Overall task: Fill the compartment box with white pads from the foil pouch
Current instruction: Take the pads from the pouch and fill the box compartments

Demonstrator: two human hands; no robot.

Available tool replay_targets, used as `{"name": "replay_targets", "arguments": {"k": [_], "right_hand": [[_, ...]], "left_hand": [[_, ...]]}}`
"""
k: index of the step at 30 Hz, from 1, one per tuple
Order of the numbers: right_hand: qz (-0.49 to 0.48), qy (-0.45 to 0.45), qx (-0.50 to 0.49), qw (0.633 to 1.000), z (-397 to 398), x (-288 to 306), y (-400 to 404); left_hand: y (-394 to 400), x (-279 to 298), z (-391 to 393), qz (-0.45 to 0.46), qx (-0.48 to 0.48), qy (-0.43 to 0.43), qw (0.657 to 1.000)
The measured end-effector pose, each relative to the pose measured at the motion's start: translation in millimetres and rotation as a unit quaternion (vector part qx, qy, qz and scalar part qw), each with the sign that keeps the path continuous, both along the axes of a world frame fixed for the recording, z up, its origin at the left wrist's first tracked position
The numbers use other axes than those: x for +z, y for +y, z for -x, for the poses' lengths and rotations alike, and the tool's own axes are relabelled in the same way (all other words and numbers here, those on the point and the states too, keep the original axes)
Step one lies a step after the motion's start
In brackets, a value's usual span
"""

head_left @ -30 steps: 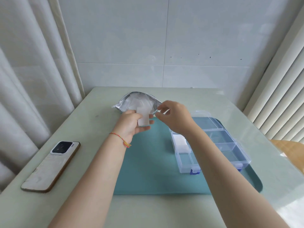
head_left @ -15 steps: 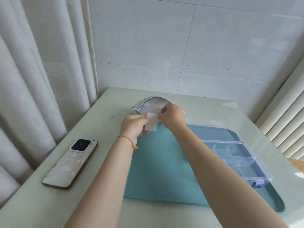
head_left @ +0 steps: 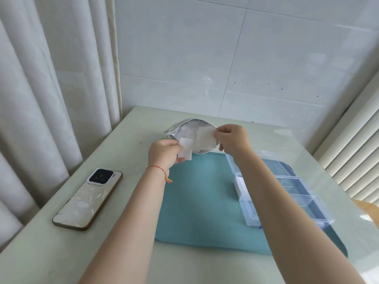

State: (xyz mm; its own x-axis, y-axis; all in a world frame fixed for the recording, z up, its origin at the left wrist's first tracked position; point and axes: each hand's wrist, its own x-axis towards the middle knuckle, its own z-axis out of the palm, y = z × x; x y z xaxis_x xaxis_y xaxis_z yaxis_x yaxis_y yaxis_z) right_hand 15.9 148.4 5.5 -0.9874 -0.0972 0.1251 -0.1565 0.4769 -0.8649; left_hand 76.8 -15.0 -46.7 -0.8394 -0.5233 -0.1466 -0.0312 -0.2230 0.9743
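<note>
The left hand (head_left: 164,153) is pinching a small stack of white pads (head_left: 185,149) just in front of the foil pouch (head_left: 191,135), which is lying with its mouth gaping at the far edge of the teal mat (head_left: 200,203), while the right hand (head_left: 232,138) is gripping a single pad (head_left: 204,136) at the pouch's opening. The clear compartment box (head_left: 287,190) is sitting open on the mat's right side, one white stack showing in a left-hand cell, partly behind the right forearm. A phone (head_left: 88,199) is lying face down on the pale table (head_left: 61,253), and no writing on it, the pouch or the box is showing clearly enough to read.
</note>
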Motion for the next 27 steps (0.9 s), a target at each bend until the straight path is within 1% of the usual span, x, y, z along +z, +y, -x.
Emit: {"name": "replay_targets", "arguments": {"k": [2,4,6,9,12,15,20,23,25,27], "right_hand": [[0.048,-0.023,0.005,0.999,-1.8,2.6,8.2],[0.113,-0.063,0.048,0.99,-5.6,3.9,15.7],[0.151,-0.099,0.096,0.979,-10.1,2.3,21.2],[0.158,-0.117,0.127,0.972,-15.9,-4.6,23.9],[0.17,-0.116,0.113,0.972,-17.7,-11.1,24.2],[0.179,-0.1,0.089,0.975,-17.2,-15.9,26.9],[0.199,-0.094,0.088,0.972,-17.7,-18.7,29.6],[0.243,-0.115,0.08,0.96,-19.8,-22.3,29.5],[0.276,-0.135,0.075,0.949,-21.8,-24.1,29.2],[0.294,-0.149,0.076,0.941,-23.6,-25.1,27.8]], "left_hand": [[2.0,0.4,-0.4,0.004,-0.004,-0.001,1.0],[4.9,1.0,-0.3,0.003,-0.016,-0.002,1.0],[8.8,2.4,-0.4,-0.006,-0.041,0.001,0.999],[17.1,9.8,-4.9,-0.041,-0.103,0.023,0.994],[23.4,19.0,-10.3,-0.068,-0.156,0.045,0.984],[26.0,23.6,-11.5,-0.088,-0.178,0.046,0.979],[29.3,20.9,-11.8,-0.067,-0.166,0.048,0.983],[33.4,22.4,-9.9,-0.08,-0.135,0.057,0.986],[36.7,23.8,-7.6,-0.117,-0.121,0.062,0.984],[38.8,23.2,-6.4,-0.181,-0.118,0.068,0.974]]}}
